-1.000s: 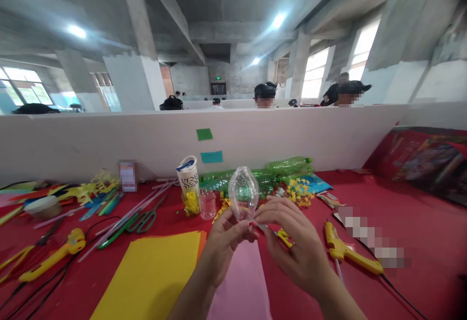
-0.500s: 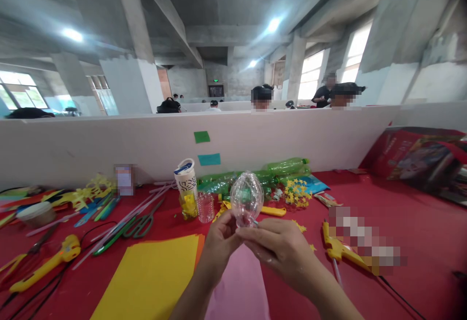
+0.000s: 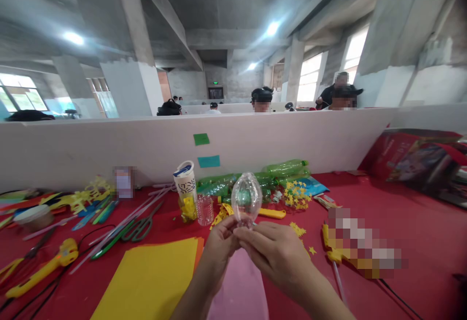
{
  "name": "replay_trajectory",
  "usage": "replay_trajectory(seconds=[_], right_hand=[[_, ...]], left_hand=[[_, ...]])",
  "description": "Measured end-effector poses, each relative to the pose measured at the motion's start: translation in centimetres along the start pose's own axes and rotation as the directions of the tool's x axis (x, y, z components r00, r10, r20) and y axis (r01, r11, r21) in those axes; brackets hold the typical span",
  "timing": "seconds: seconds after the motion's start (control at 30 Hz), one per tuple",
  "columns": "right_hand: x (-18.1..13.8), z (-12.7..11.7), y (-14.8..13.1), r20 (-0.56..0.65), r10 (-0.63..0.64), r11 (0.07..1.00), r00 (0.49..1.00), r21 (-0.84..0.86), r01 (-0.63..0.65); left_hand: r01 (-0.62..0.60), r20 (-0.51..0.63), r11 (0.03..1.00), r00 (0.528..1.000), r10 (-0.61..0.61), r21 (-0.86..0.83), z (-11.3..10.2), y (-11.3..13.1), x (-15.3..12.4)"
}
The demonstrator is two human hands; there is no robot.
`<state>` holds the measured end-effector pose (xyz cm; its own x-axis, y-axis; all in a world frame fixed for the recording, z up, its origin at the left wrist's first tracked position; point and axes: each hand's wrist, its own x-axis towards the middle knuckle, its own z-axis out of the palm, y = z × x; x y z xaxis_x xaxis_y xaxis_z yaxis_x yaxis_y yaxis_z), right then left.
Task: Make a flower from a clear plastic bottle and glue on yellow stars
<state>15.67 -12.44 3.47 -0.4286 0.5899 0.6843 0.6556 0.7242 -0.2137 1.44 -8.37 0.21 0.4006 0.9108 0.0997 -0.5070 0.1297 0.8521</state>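
A clear plastic bulb-shaped piece (image 3: 247, 196), made of curved strips, stands upright between my hands above the table. My left hand (image 3: 222, 240) pinches its narrow lower end from the left. From the right, the fingers of my right hand (image 3: 273, 247) are closed on the same end, and the fingertips of both hands nearly meet there. My fingers partly cover that end. Below my hands lies a pink sheet (image 3: 239, 286), with a stack of yellow paper (image 3: 146, 281) to its left.
Green plastic bottles (image 3: 288, 168), a white cup (image 3: 185, 181) and a clear ribbed plastic piece (image 3: 205, 210) stand or lie behind. Yellow glue guns lie left (image 3: 44, 266) and right (image 3: 332, 249). Scissors (image 3: 140, 227) lie left. A white partition (image 3: 109, 150) closes the back.
The bulb-shaped piece has turned slightly between my fingers, and my right hand has shifted a little. Both hands keep hold of its lower end.
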Motion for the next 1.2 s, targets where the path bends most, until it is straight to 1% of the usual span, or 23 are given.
replay_trajectory(seconds=[0.13,0.27,0.33,0.4,0.5,0.7,0.83,0.93,1.1,1.2], right_hand=[[0.1,-0.1,-0.6,-0.039,-0.017,0.997,0.999,-0.077,0.014],[0.0,-0.7,-0.9,-0.075,-0.015,0.997,0.997,-0.077,0.009],[0.0,-1.2,-0.8,-0.092,0.023,0.999,0.996,-0.025,-0.026],[0.0,-1.7,-0.6,-0.128,0.096,0.995,0.987,0.034,-0.092],[0.1,-2.1,-0.3,-0.176,0.175,0.984,0.969,0.072,-0.165],[0.3,-1.5,-0.2,-0.167,0.191,0.980,0.967,0.087,-0.179],[0.4,-1.4,-0.1,-0.160,0.244,0.969,0.956,0.076,-0.235],[0.3,-1.3,0.0,-0.161,0.282,0.959,0.946,0.089,-0.270],[0.2,-0.9,0.3,-0.135,0.419,0.903,0.898,0.164,-0.397],[0.2,-0.7,0.5,-0.116,0.462,0.881,0.880,0.172,-0.440]], left_hand=[[0.011,-0.014,0.998,1.000,-0.012,-0.054,0.2,0.3,-0.4],[0.028,-0.001,0.997,1.000,-0.028,-0.074,0.8,0.7,-0.8],[0.037,0.016,0.995,0.999,-0.036,-0.091,1.0,0.9,-0.8],[0.041,0.049,0.993,0.998,-0.036,-0.113,1.1,1.1,-0.8],[0.053,0.081,0.989,0.996,-0.042,-0.136,1.1,1.1,-0.8],[0.070,0.045,0.985,0.997,-0.063,-0.160,1.1,0.6,-0.8],[0.076,0.056,0.989,0.996,-0.070,-0.124,1.2,0.6,-0.7],[0.064,0.037,0.994,0.997,-0.061,-0.092,1.3,0.5,-0.7],[0.037,0.016,0.999,0.999,-0.036,-0.007,1.3,0.3,-0.6],[0.022,0.026,0.999,0.999,-0.023,0.050,1.2,0.2,-0.5]])
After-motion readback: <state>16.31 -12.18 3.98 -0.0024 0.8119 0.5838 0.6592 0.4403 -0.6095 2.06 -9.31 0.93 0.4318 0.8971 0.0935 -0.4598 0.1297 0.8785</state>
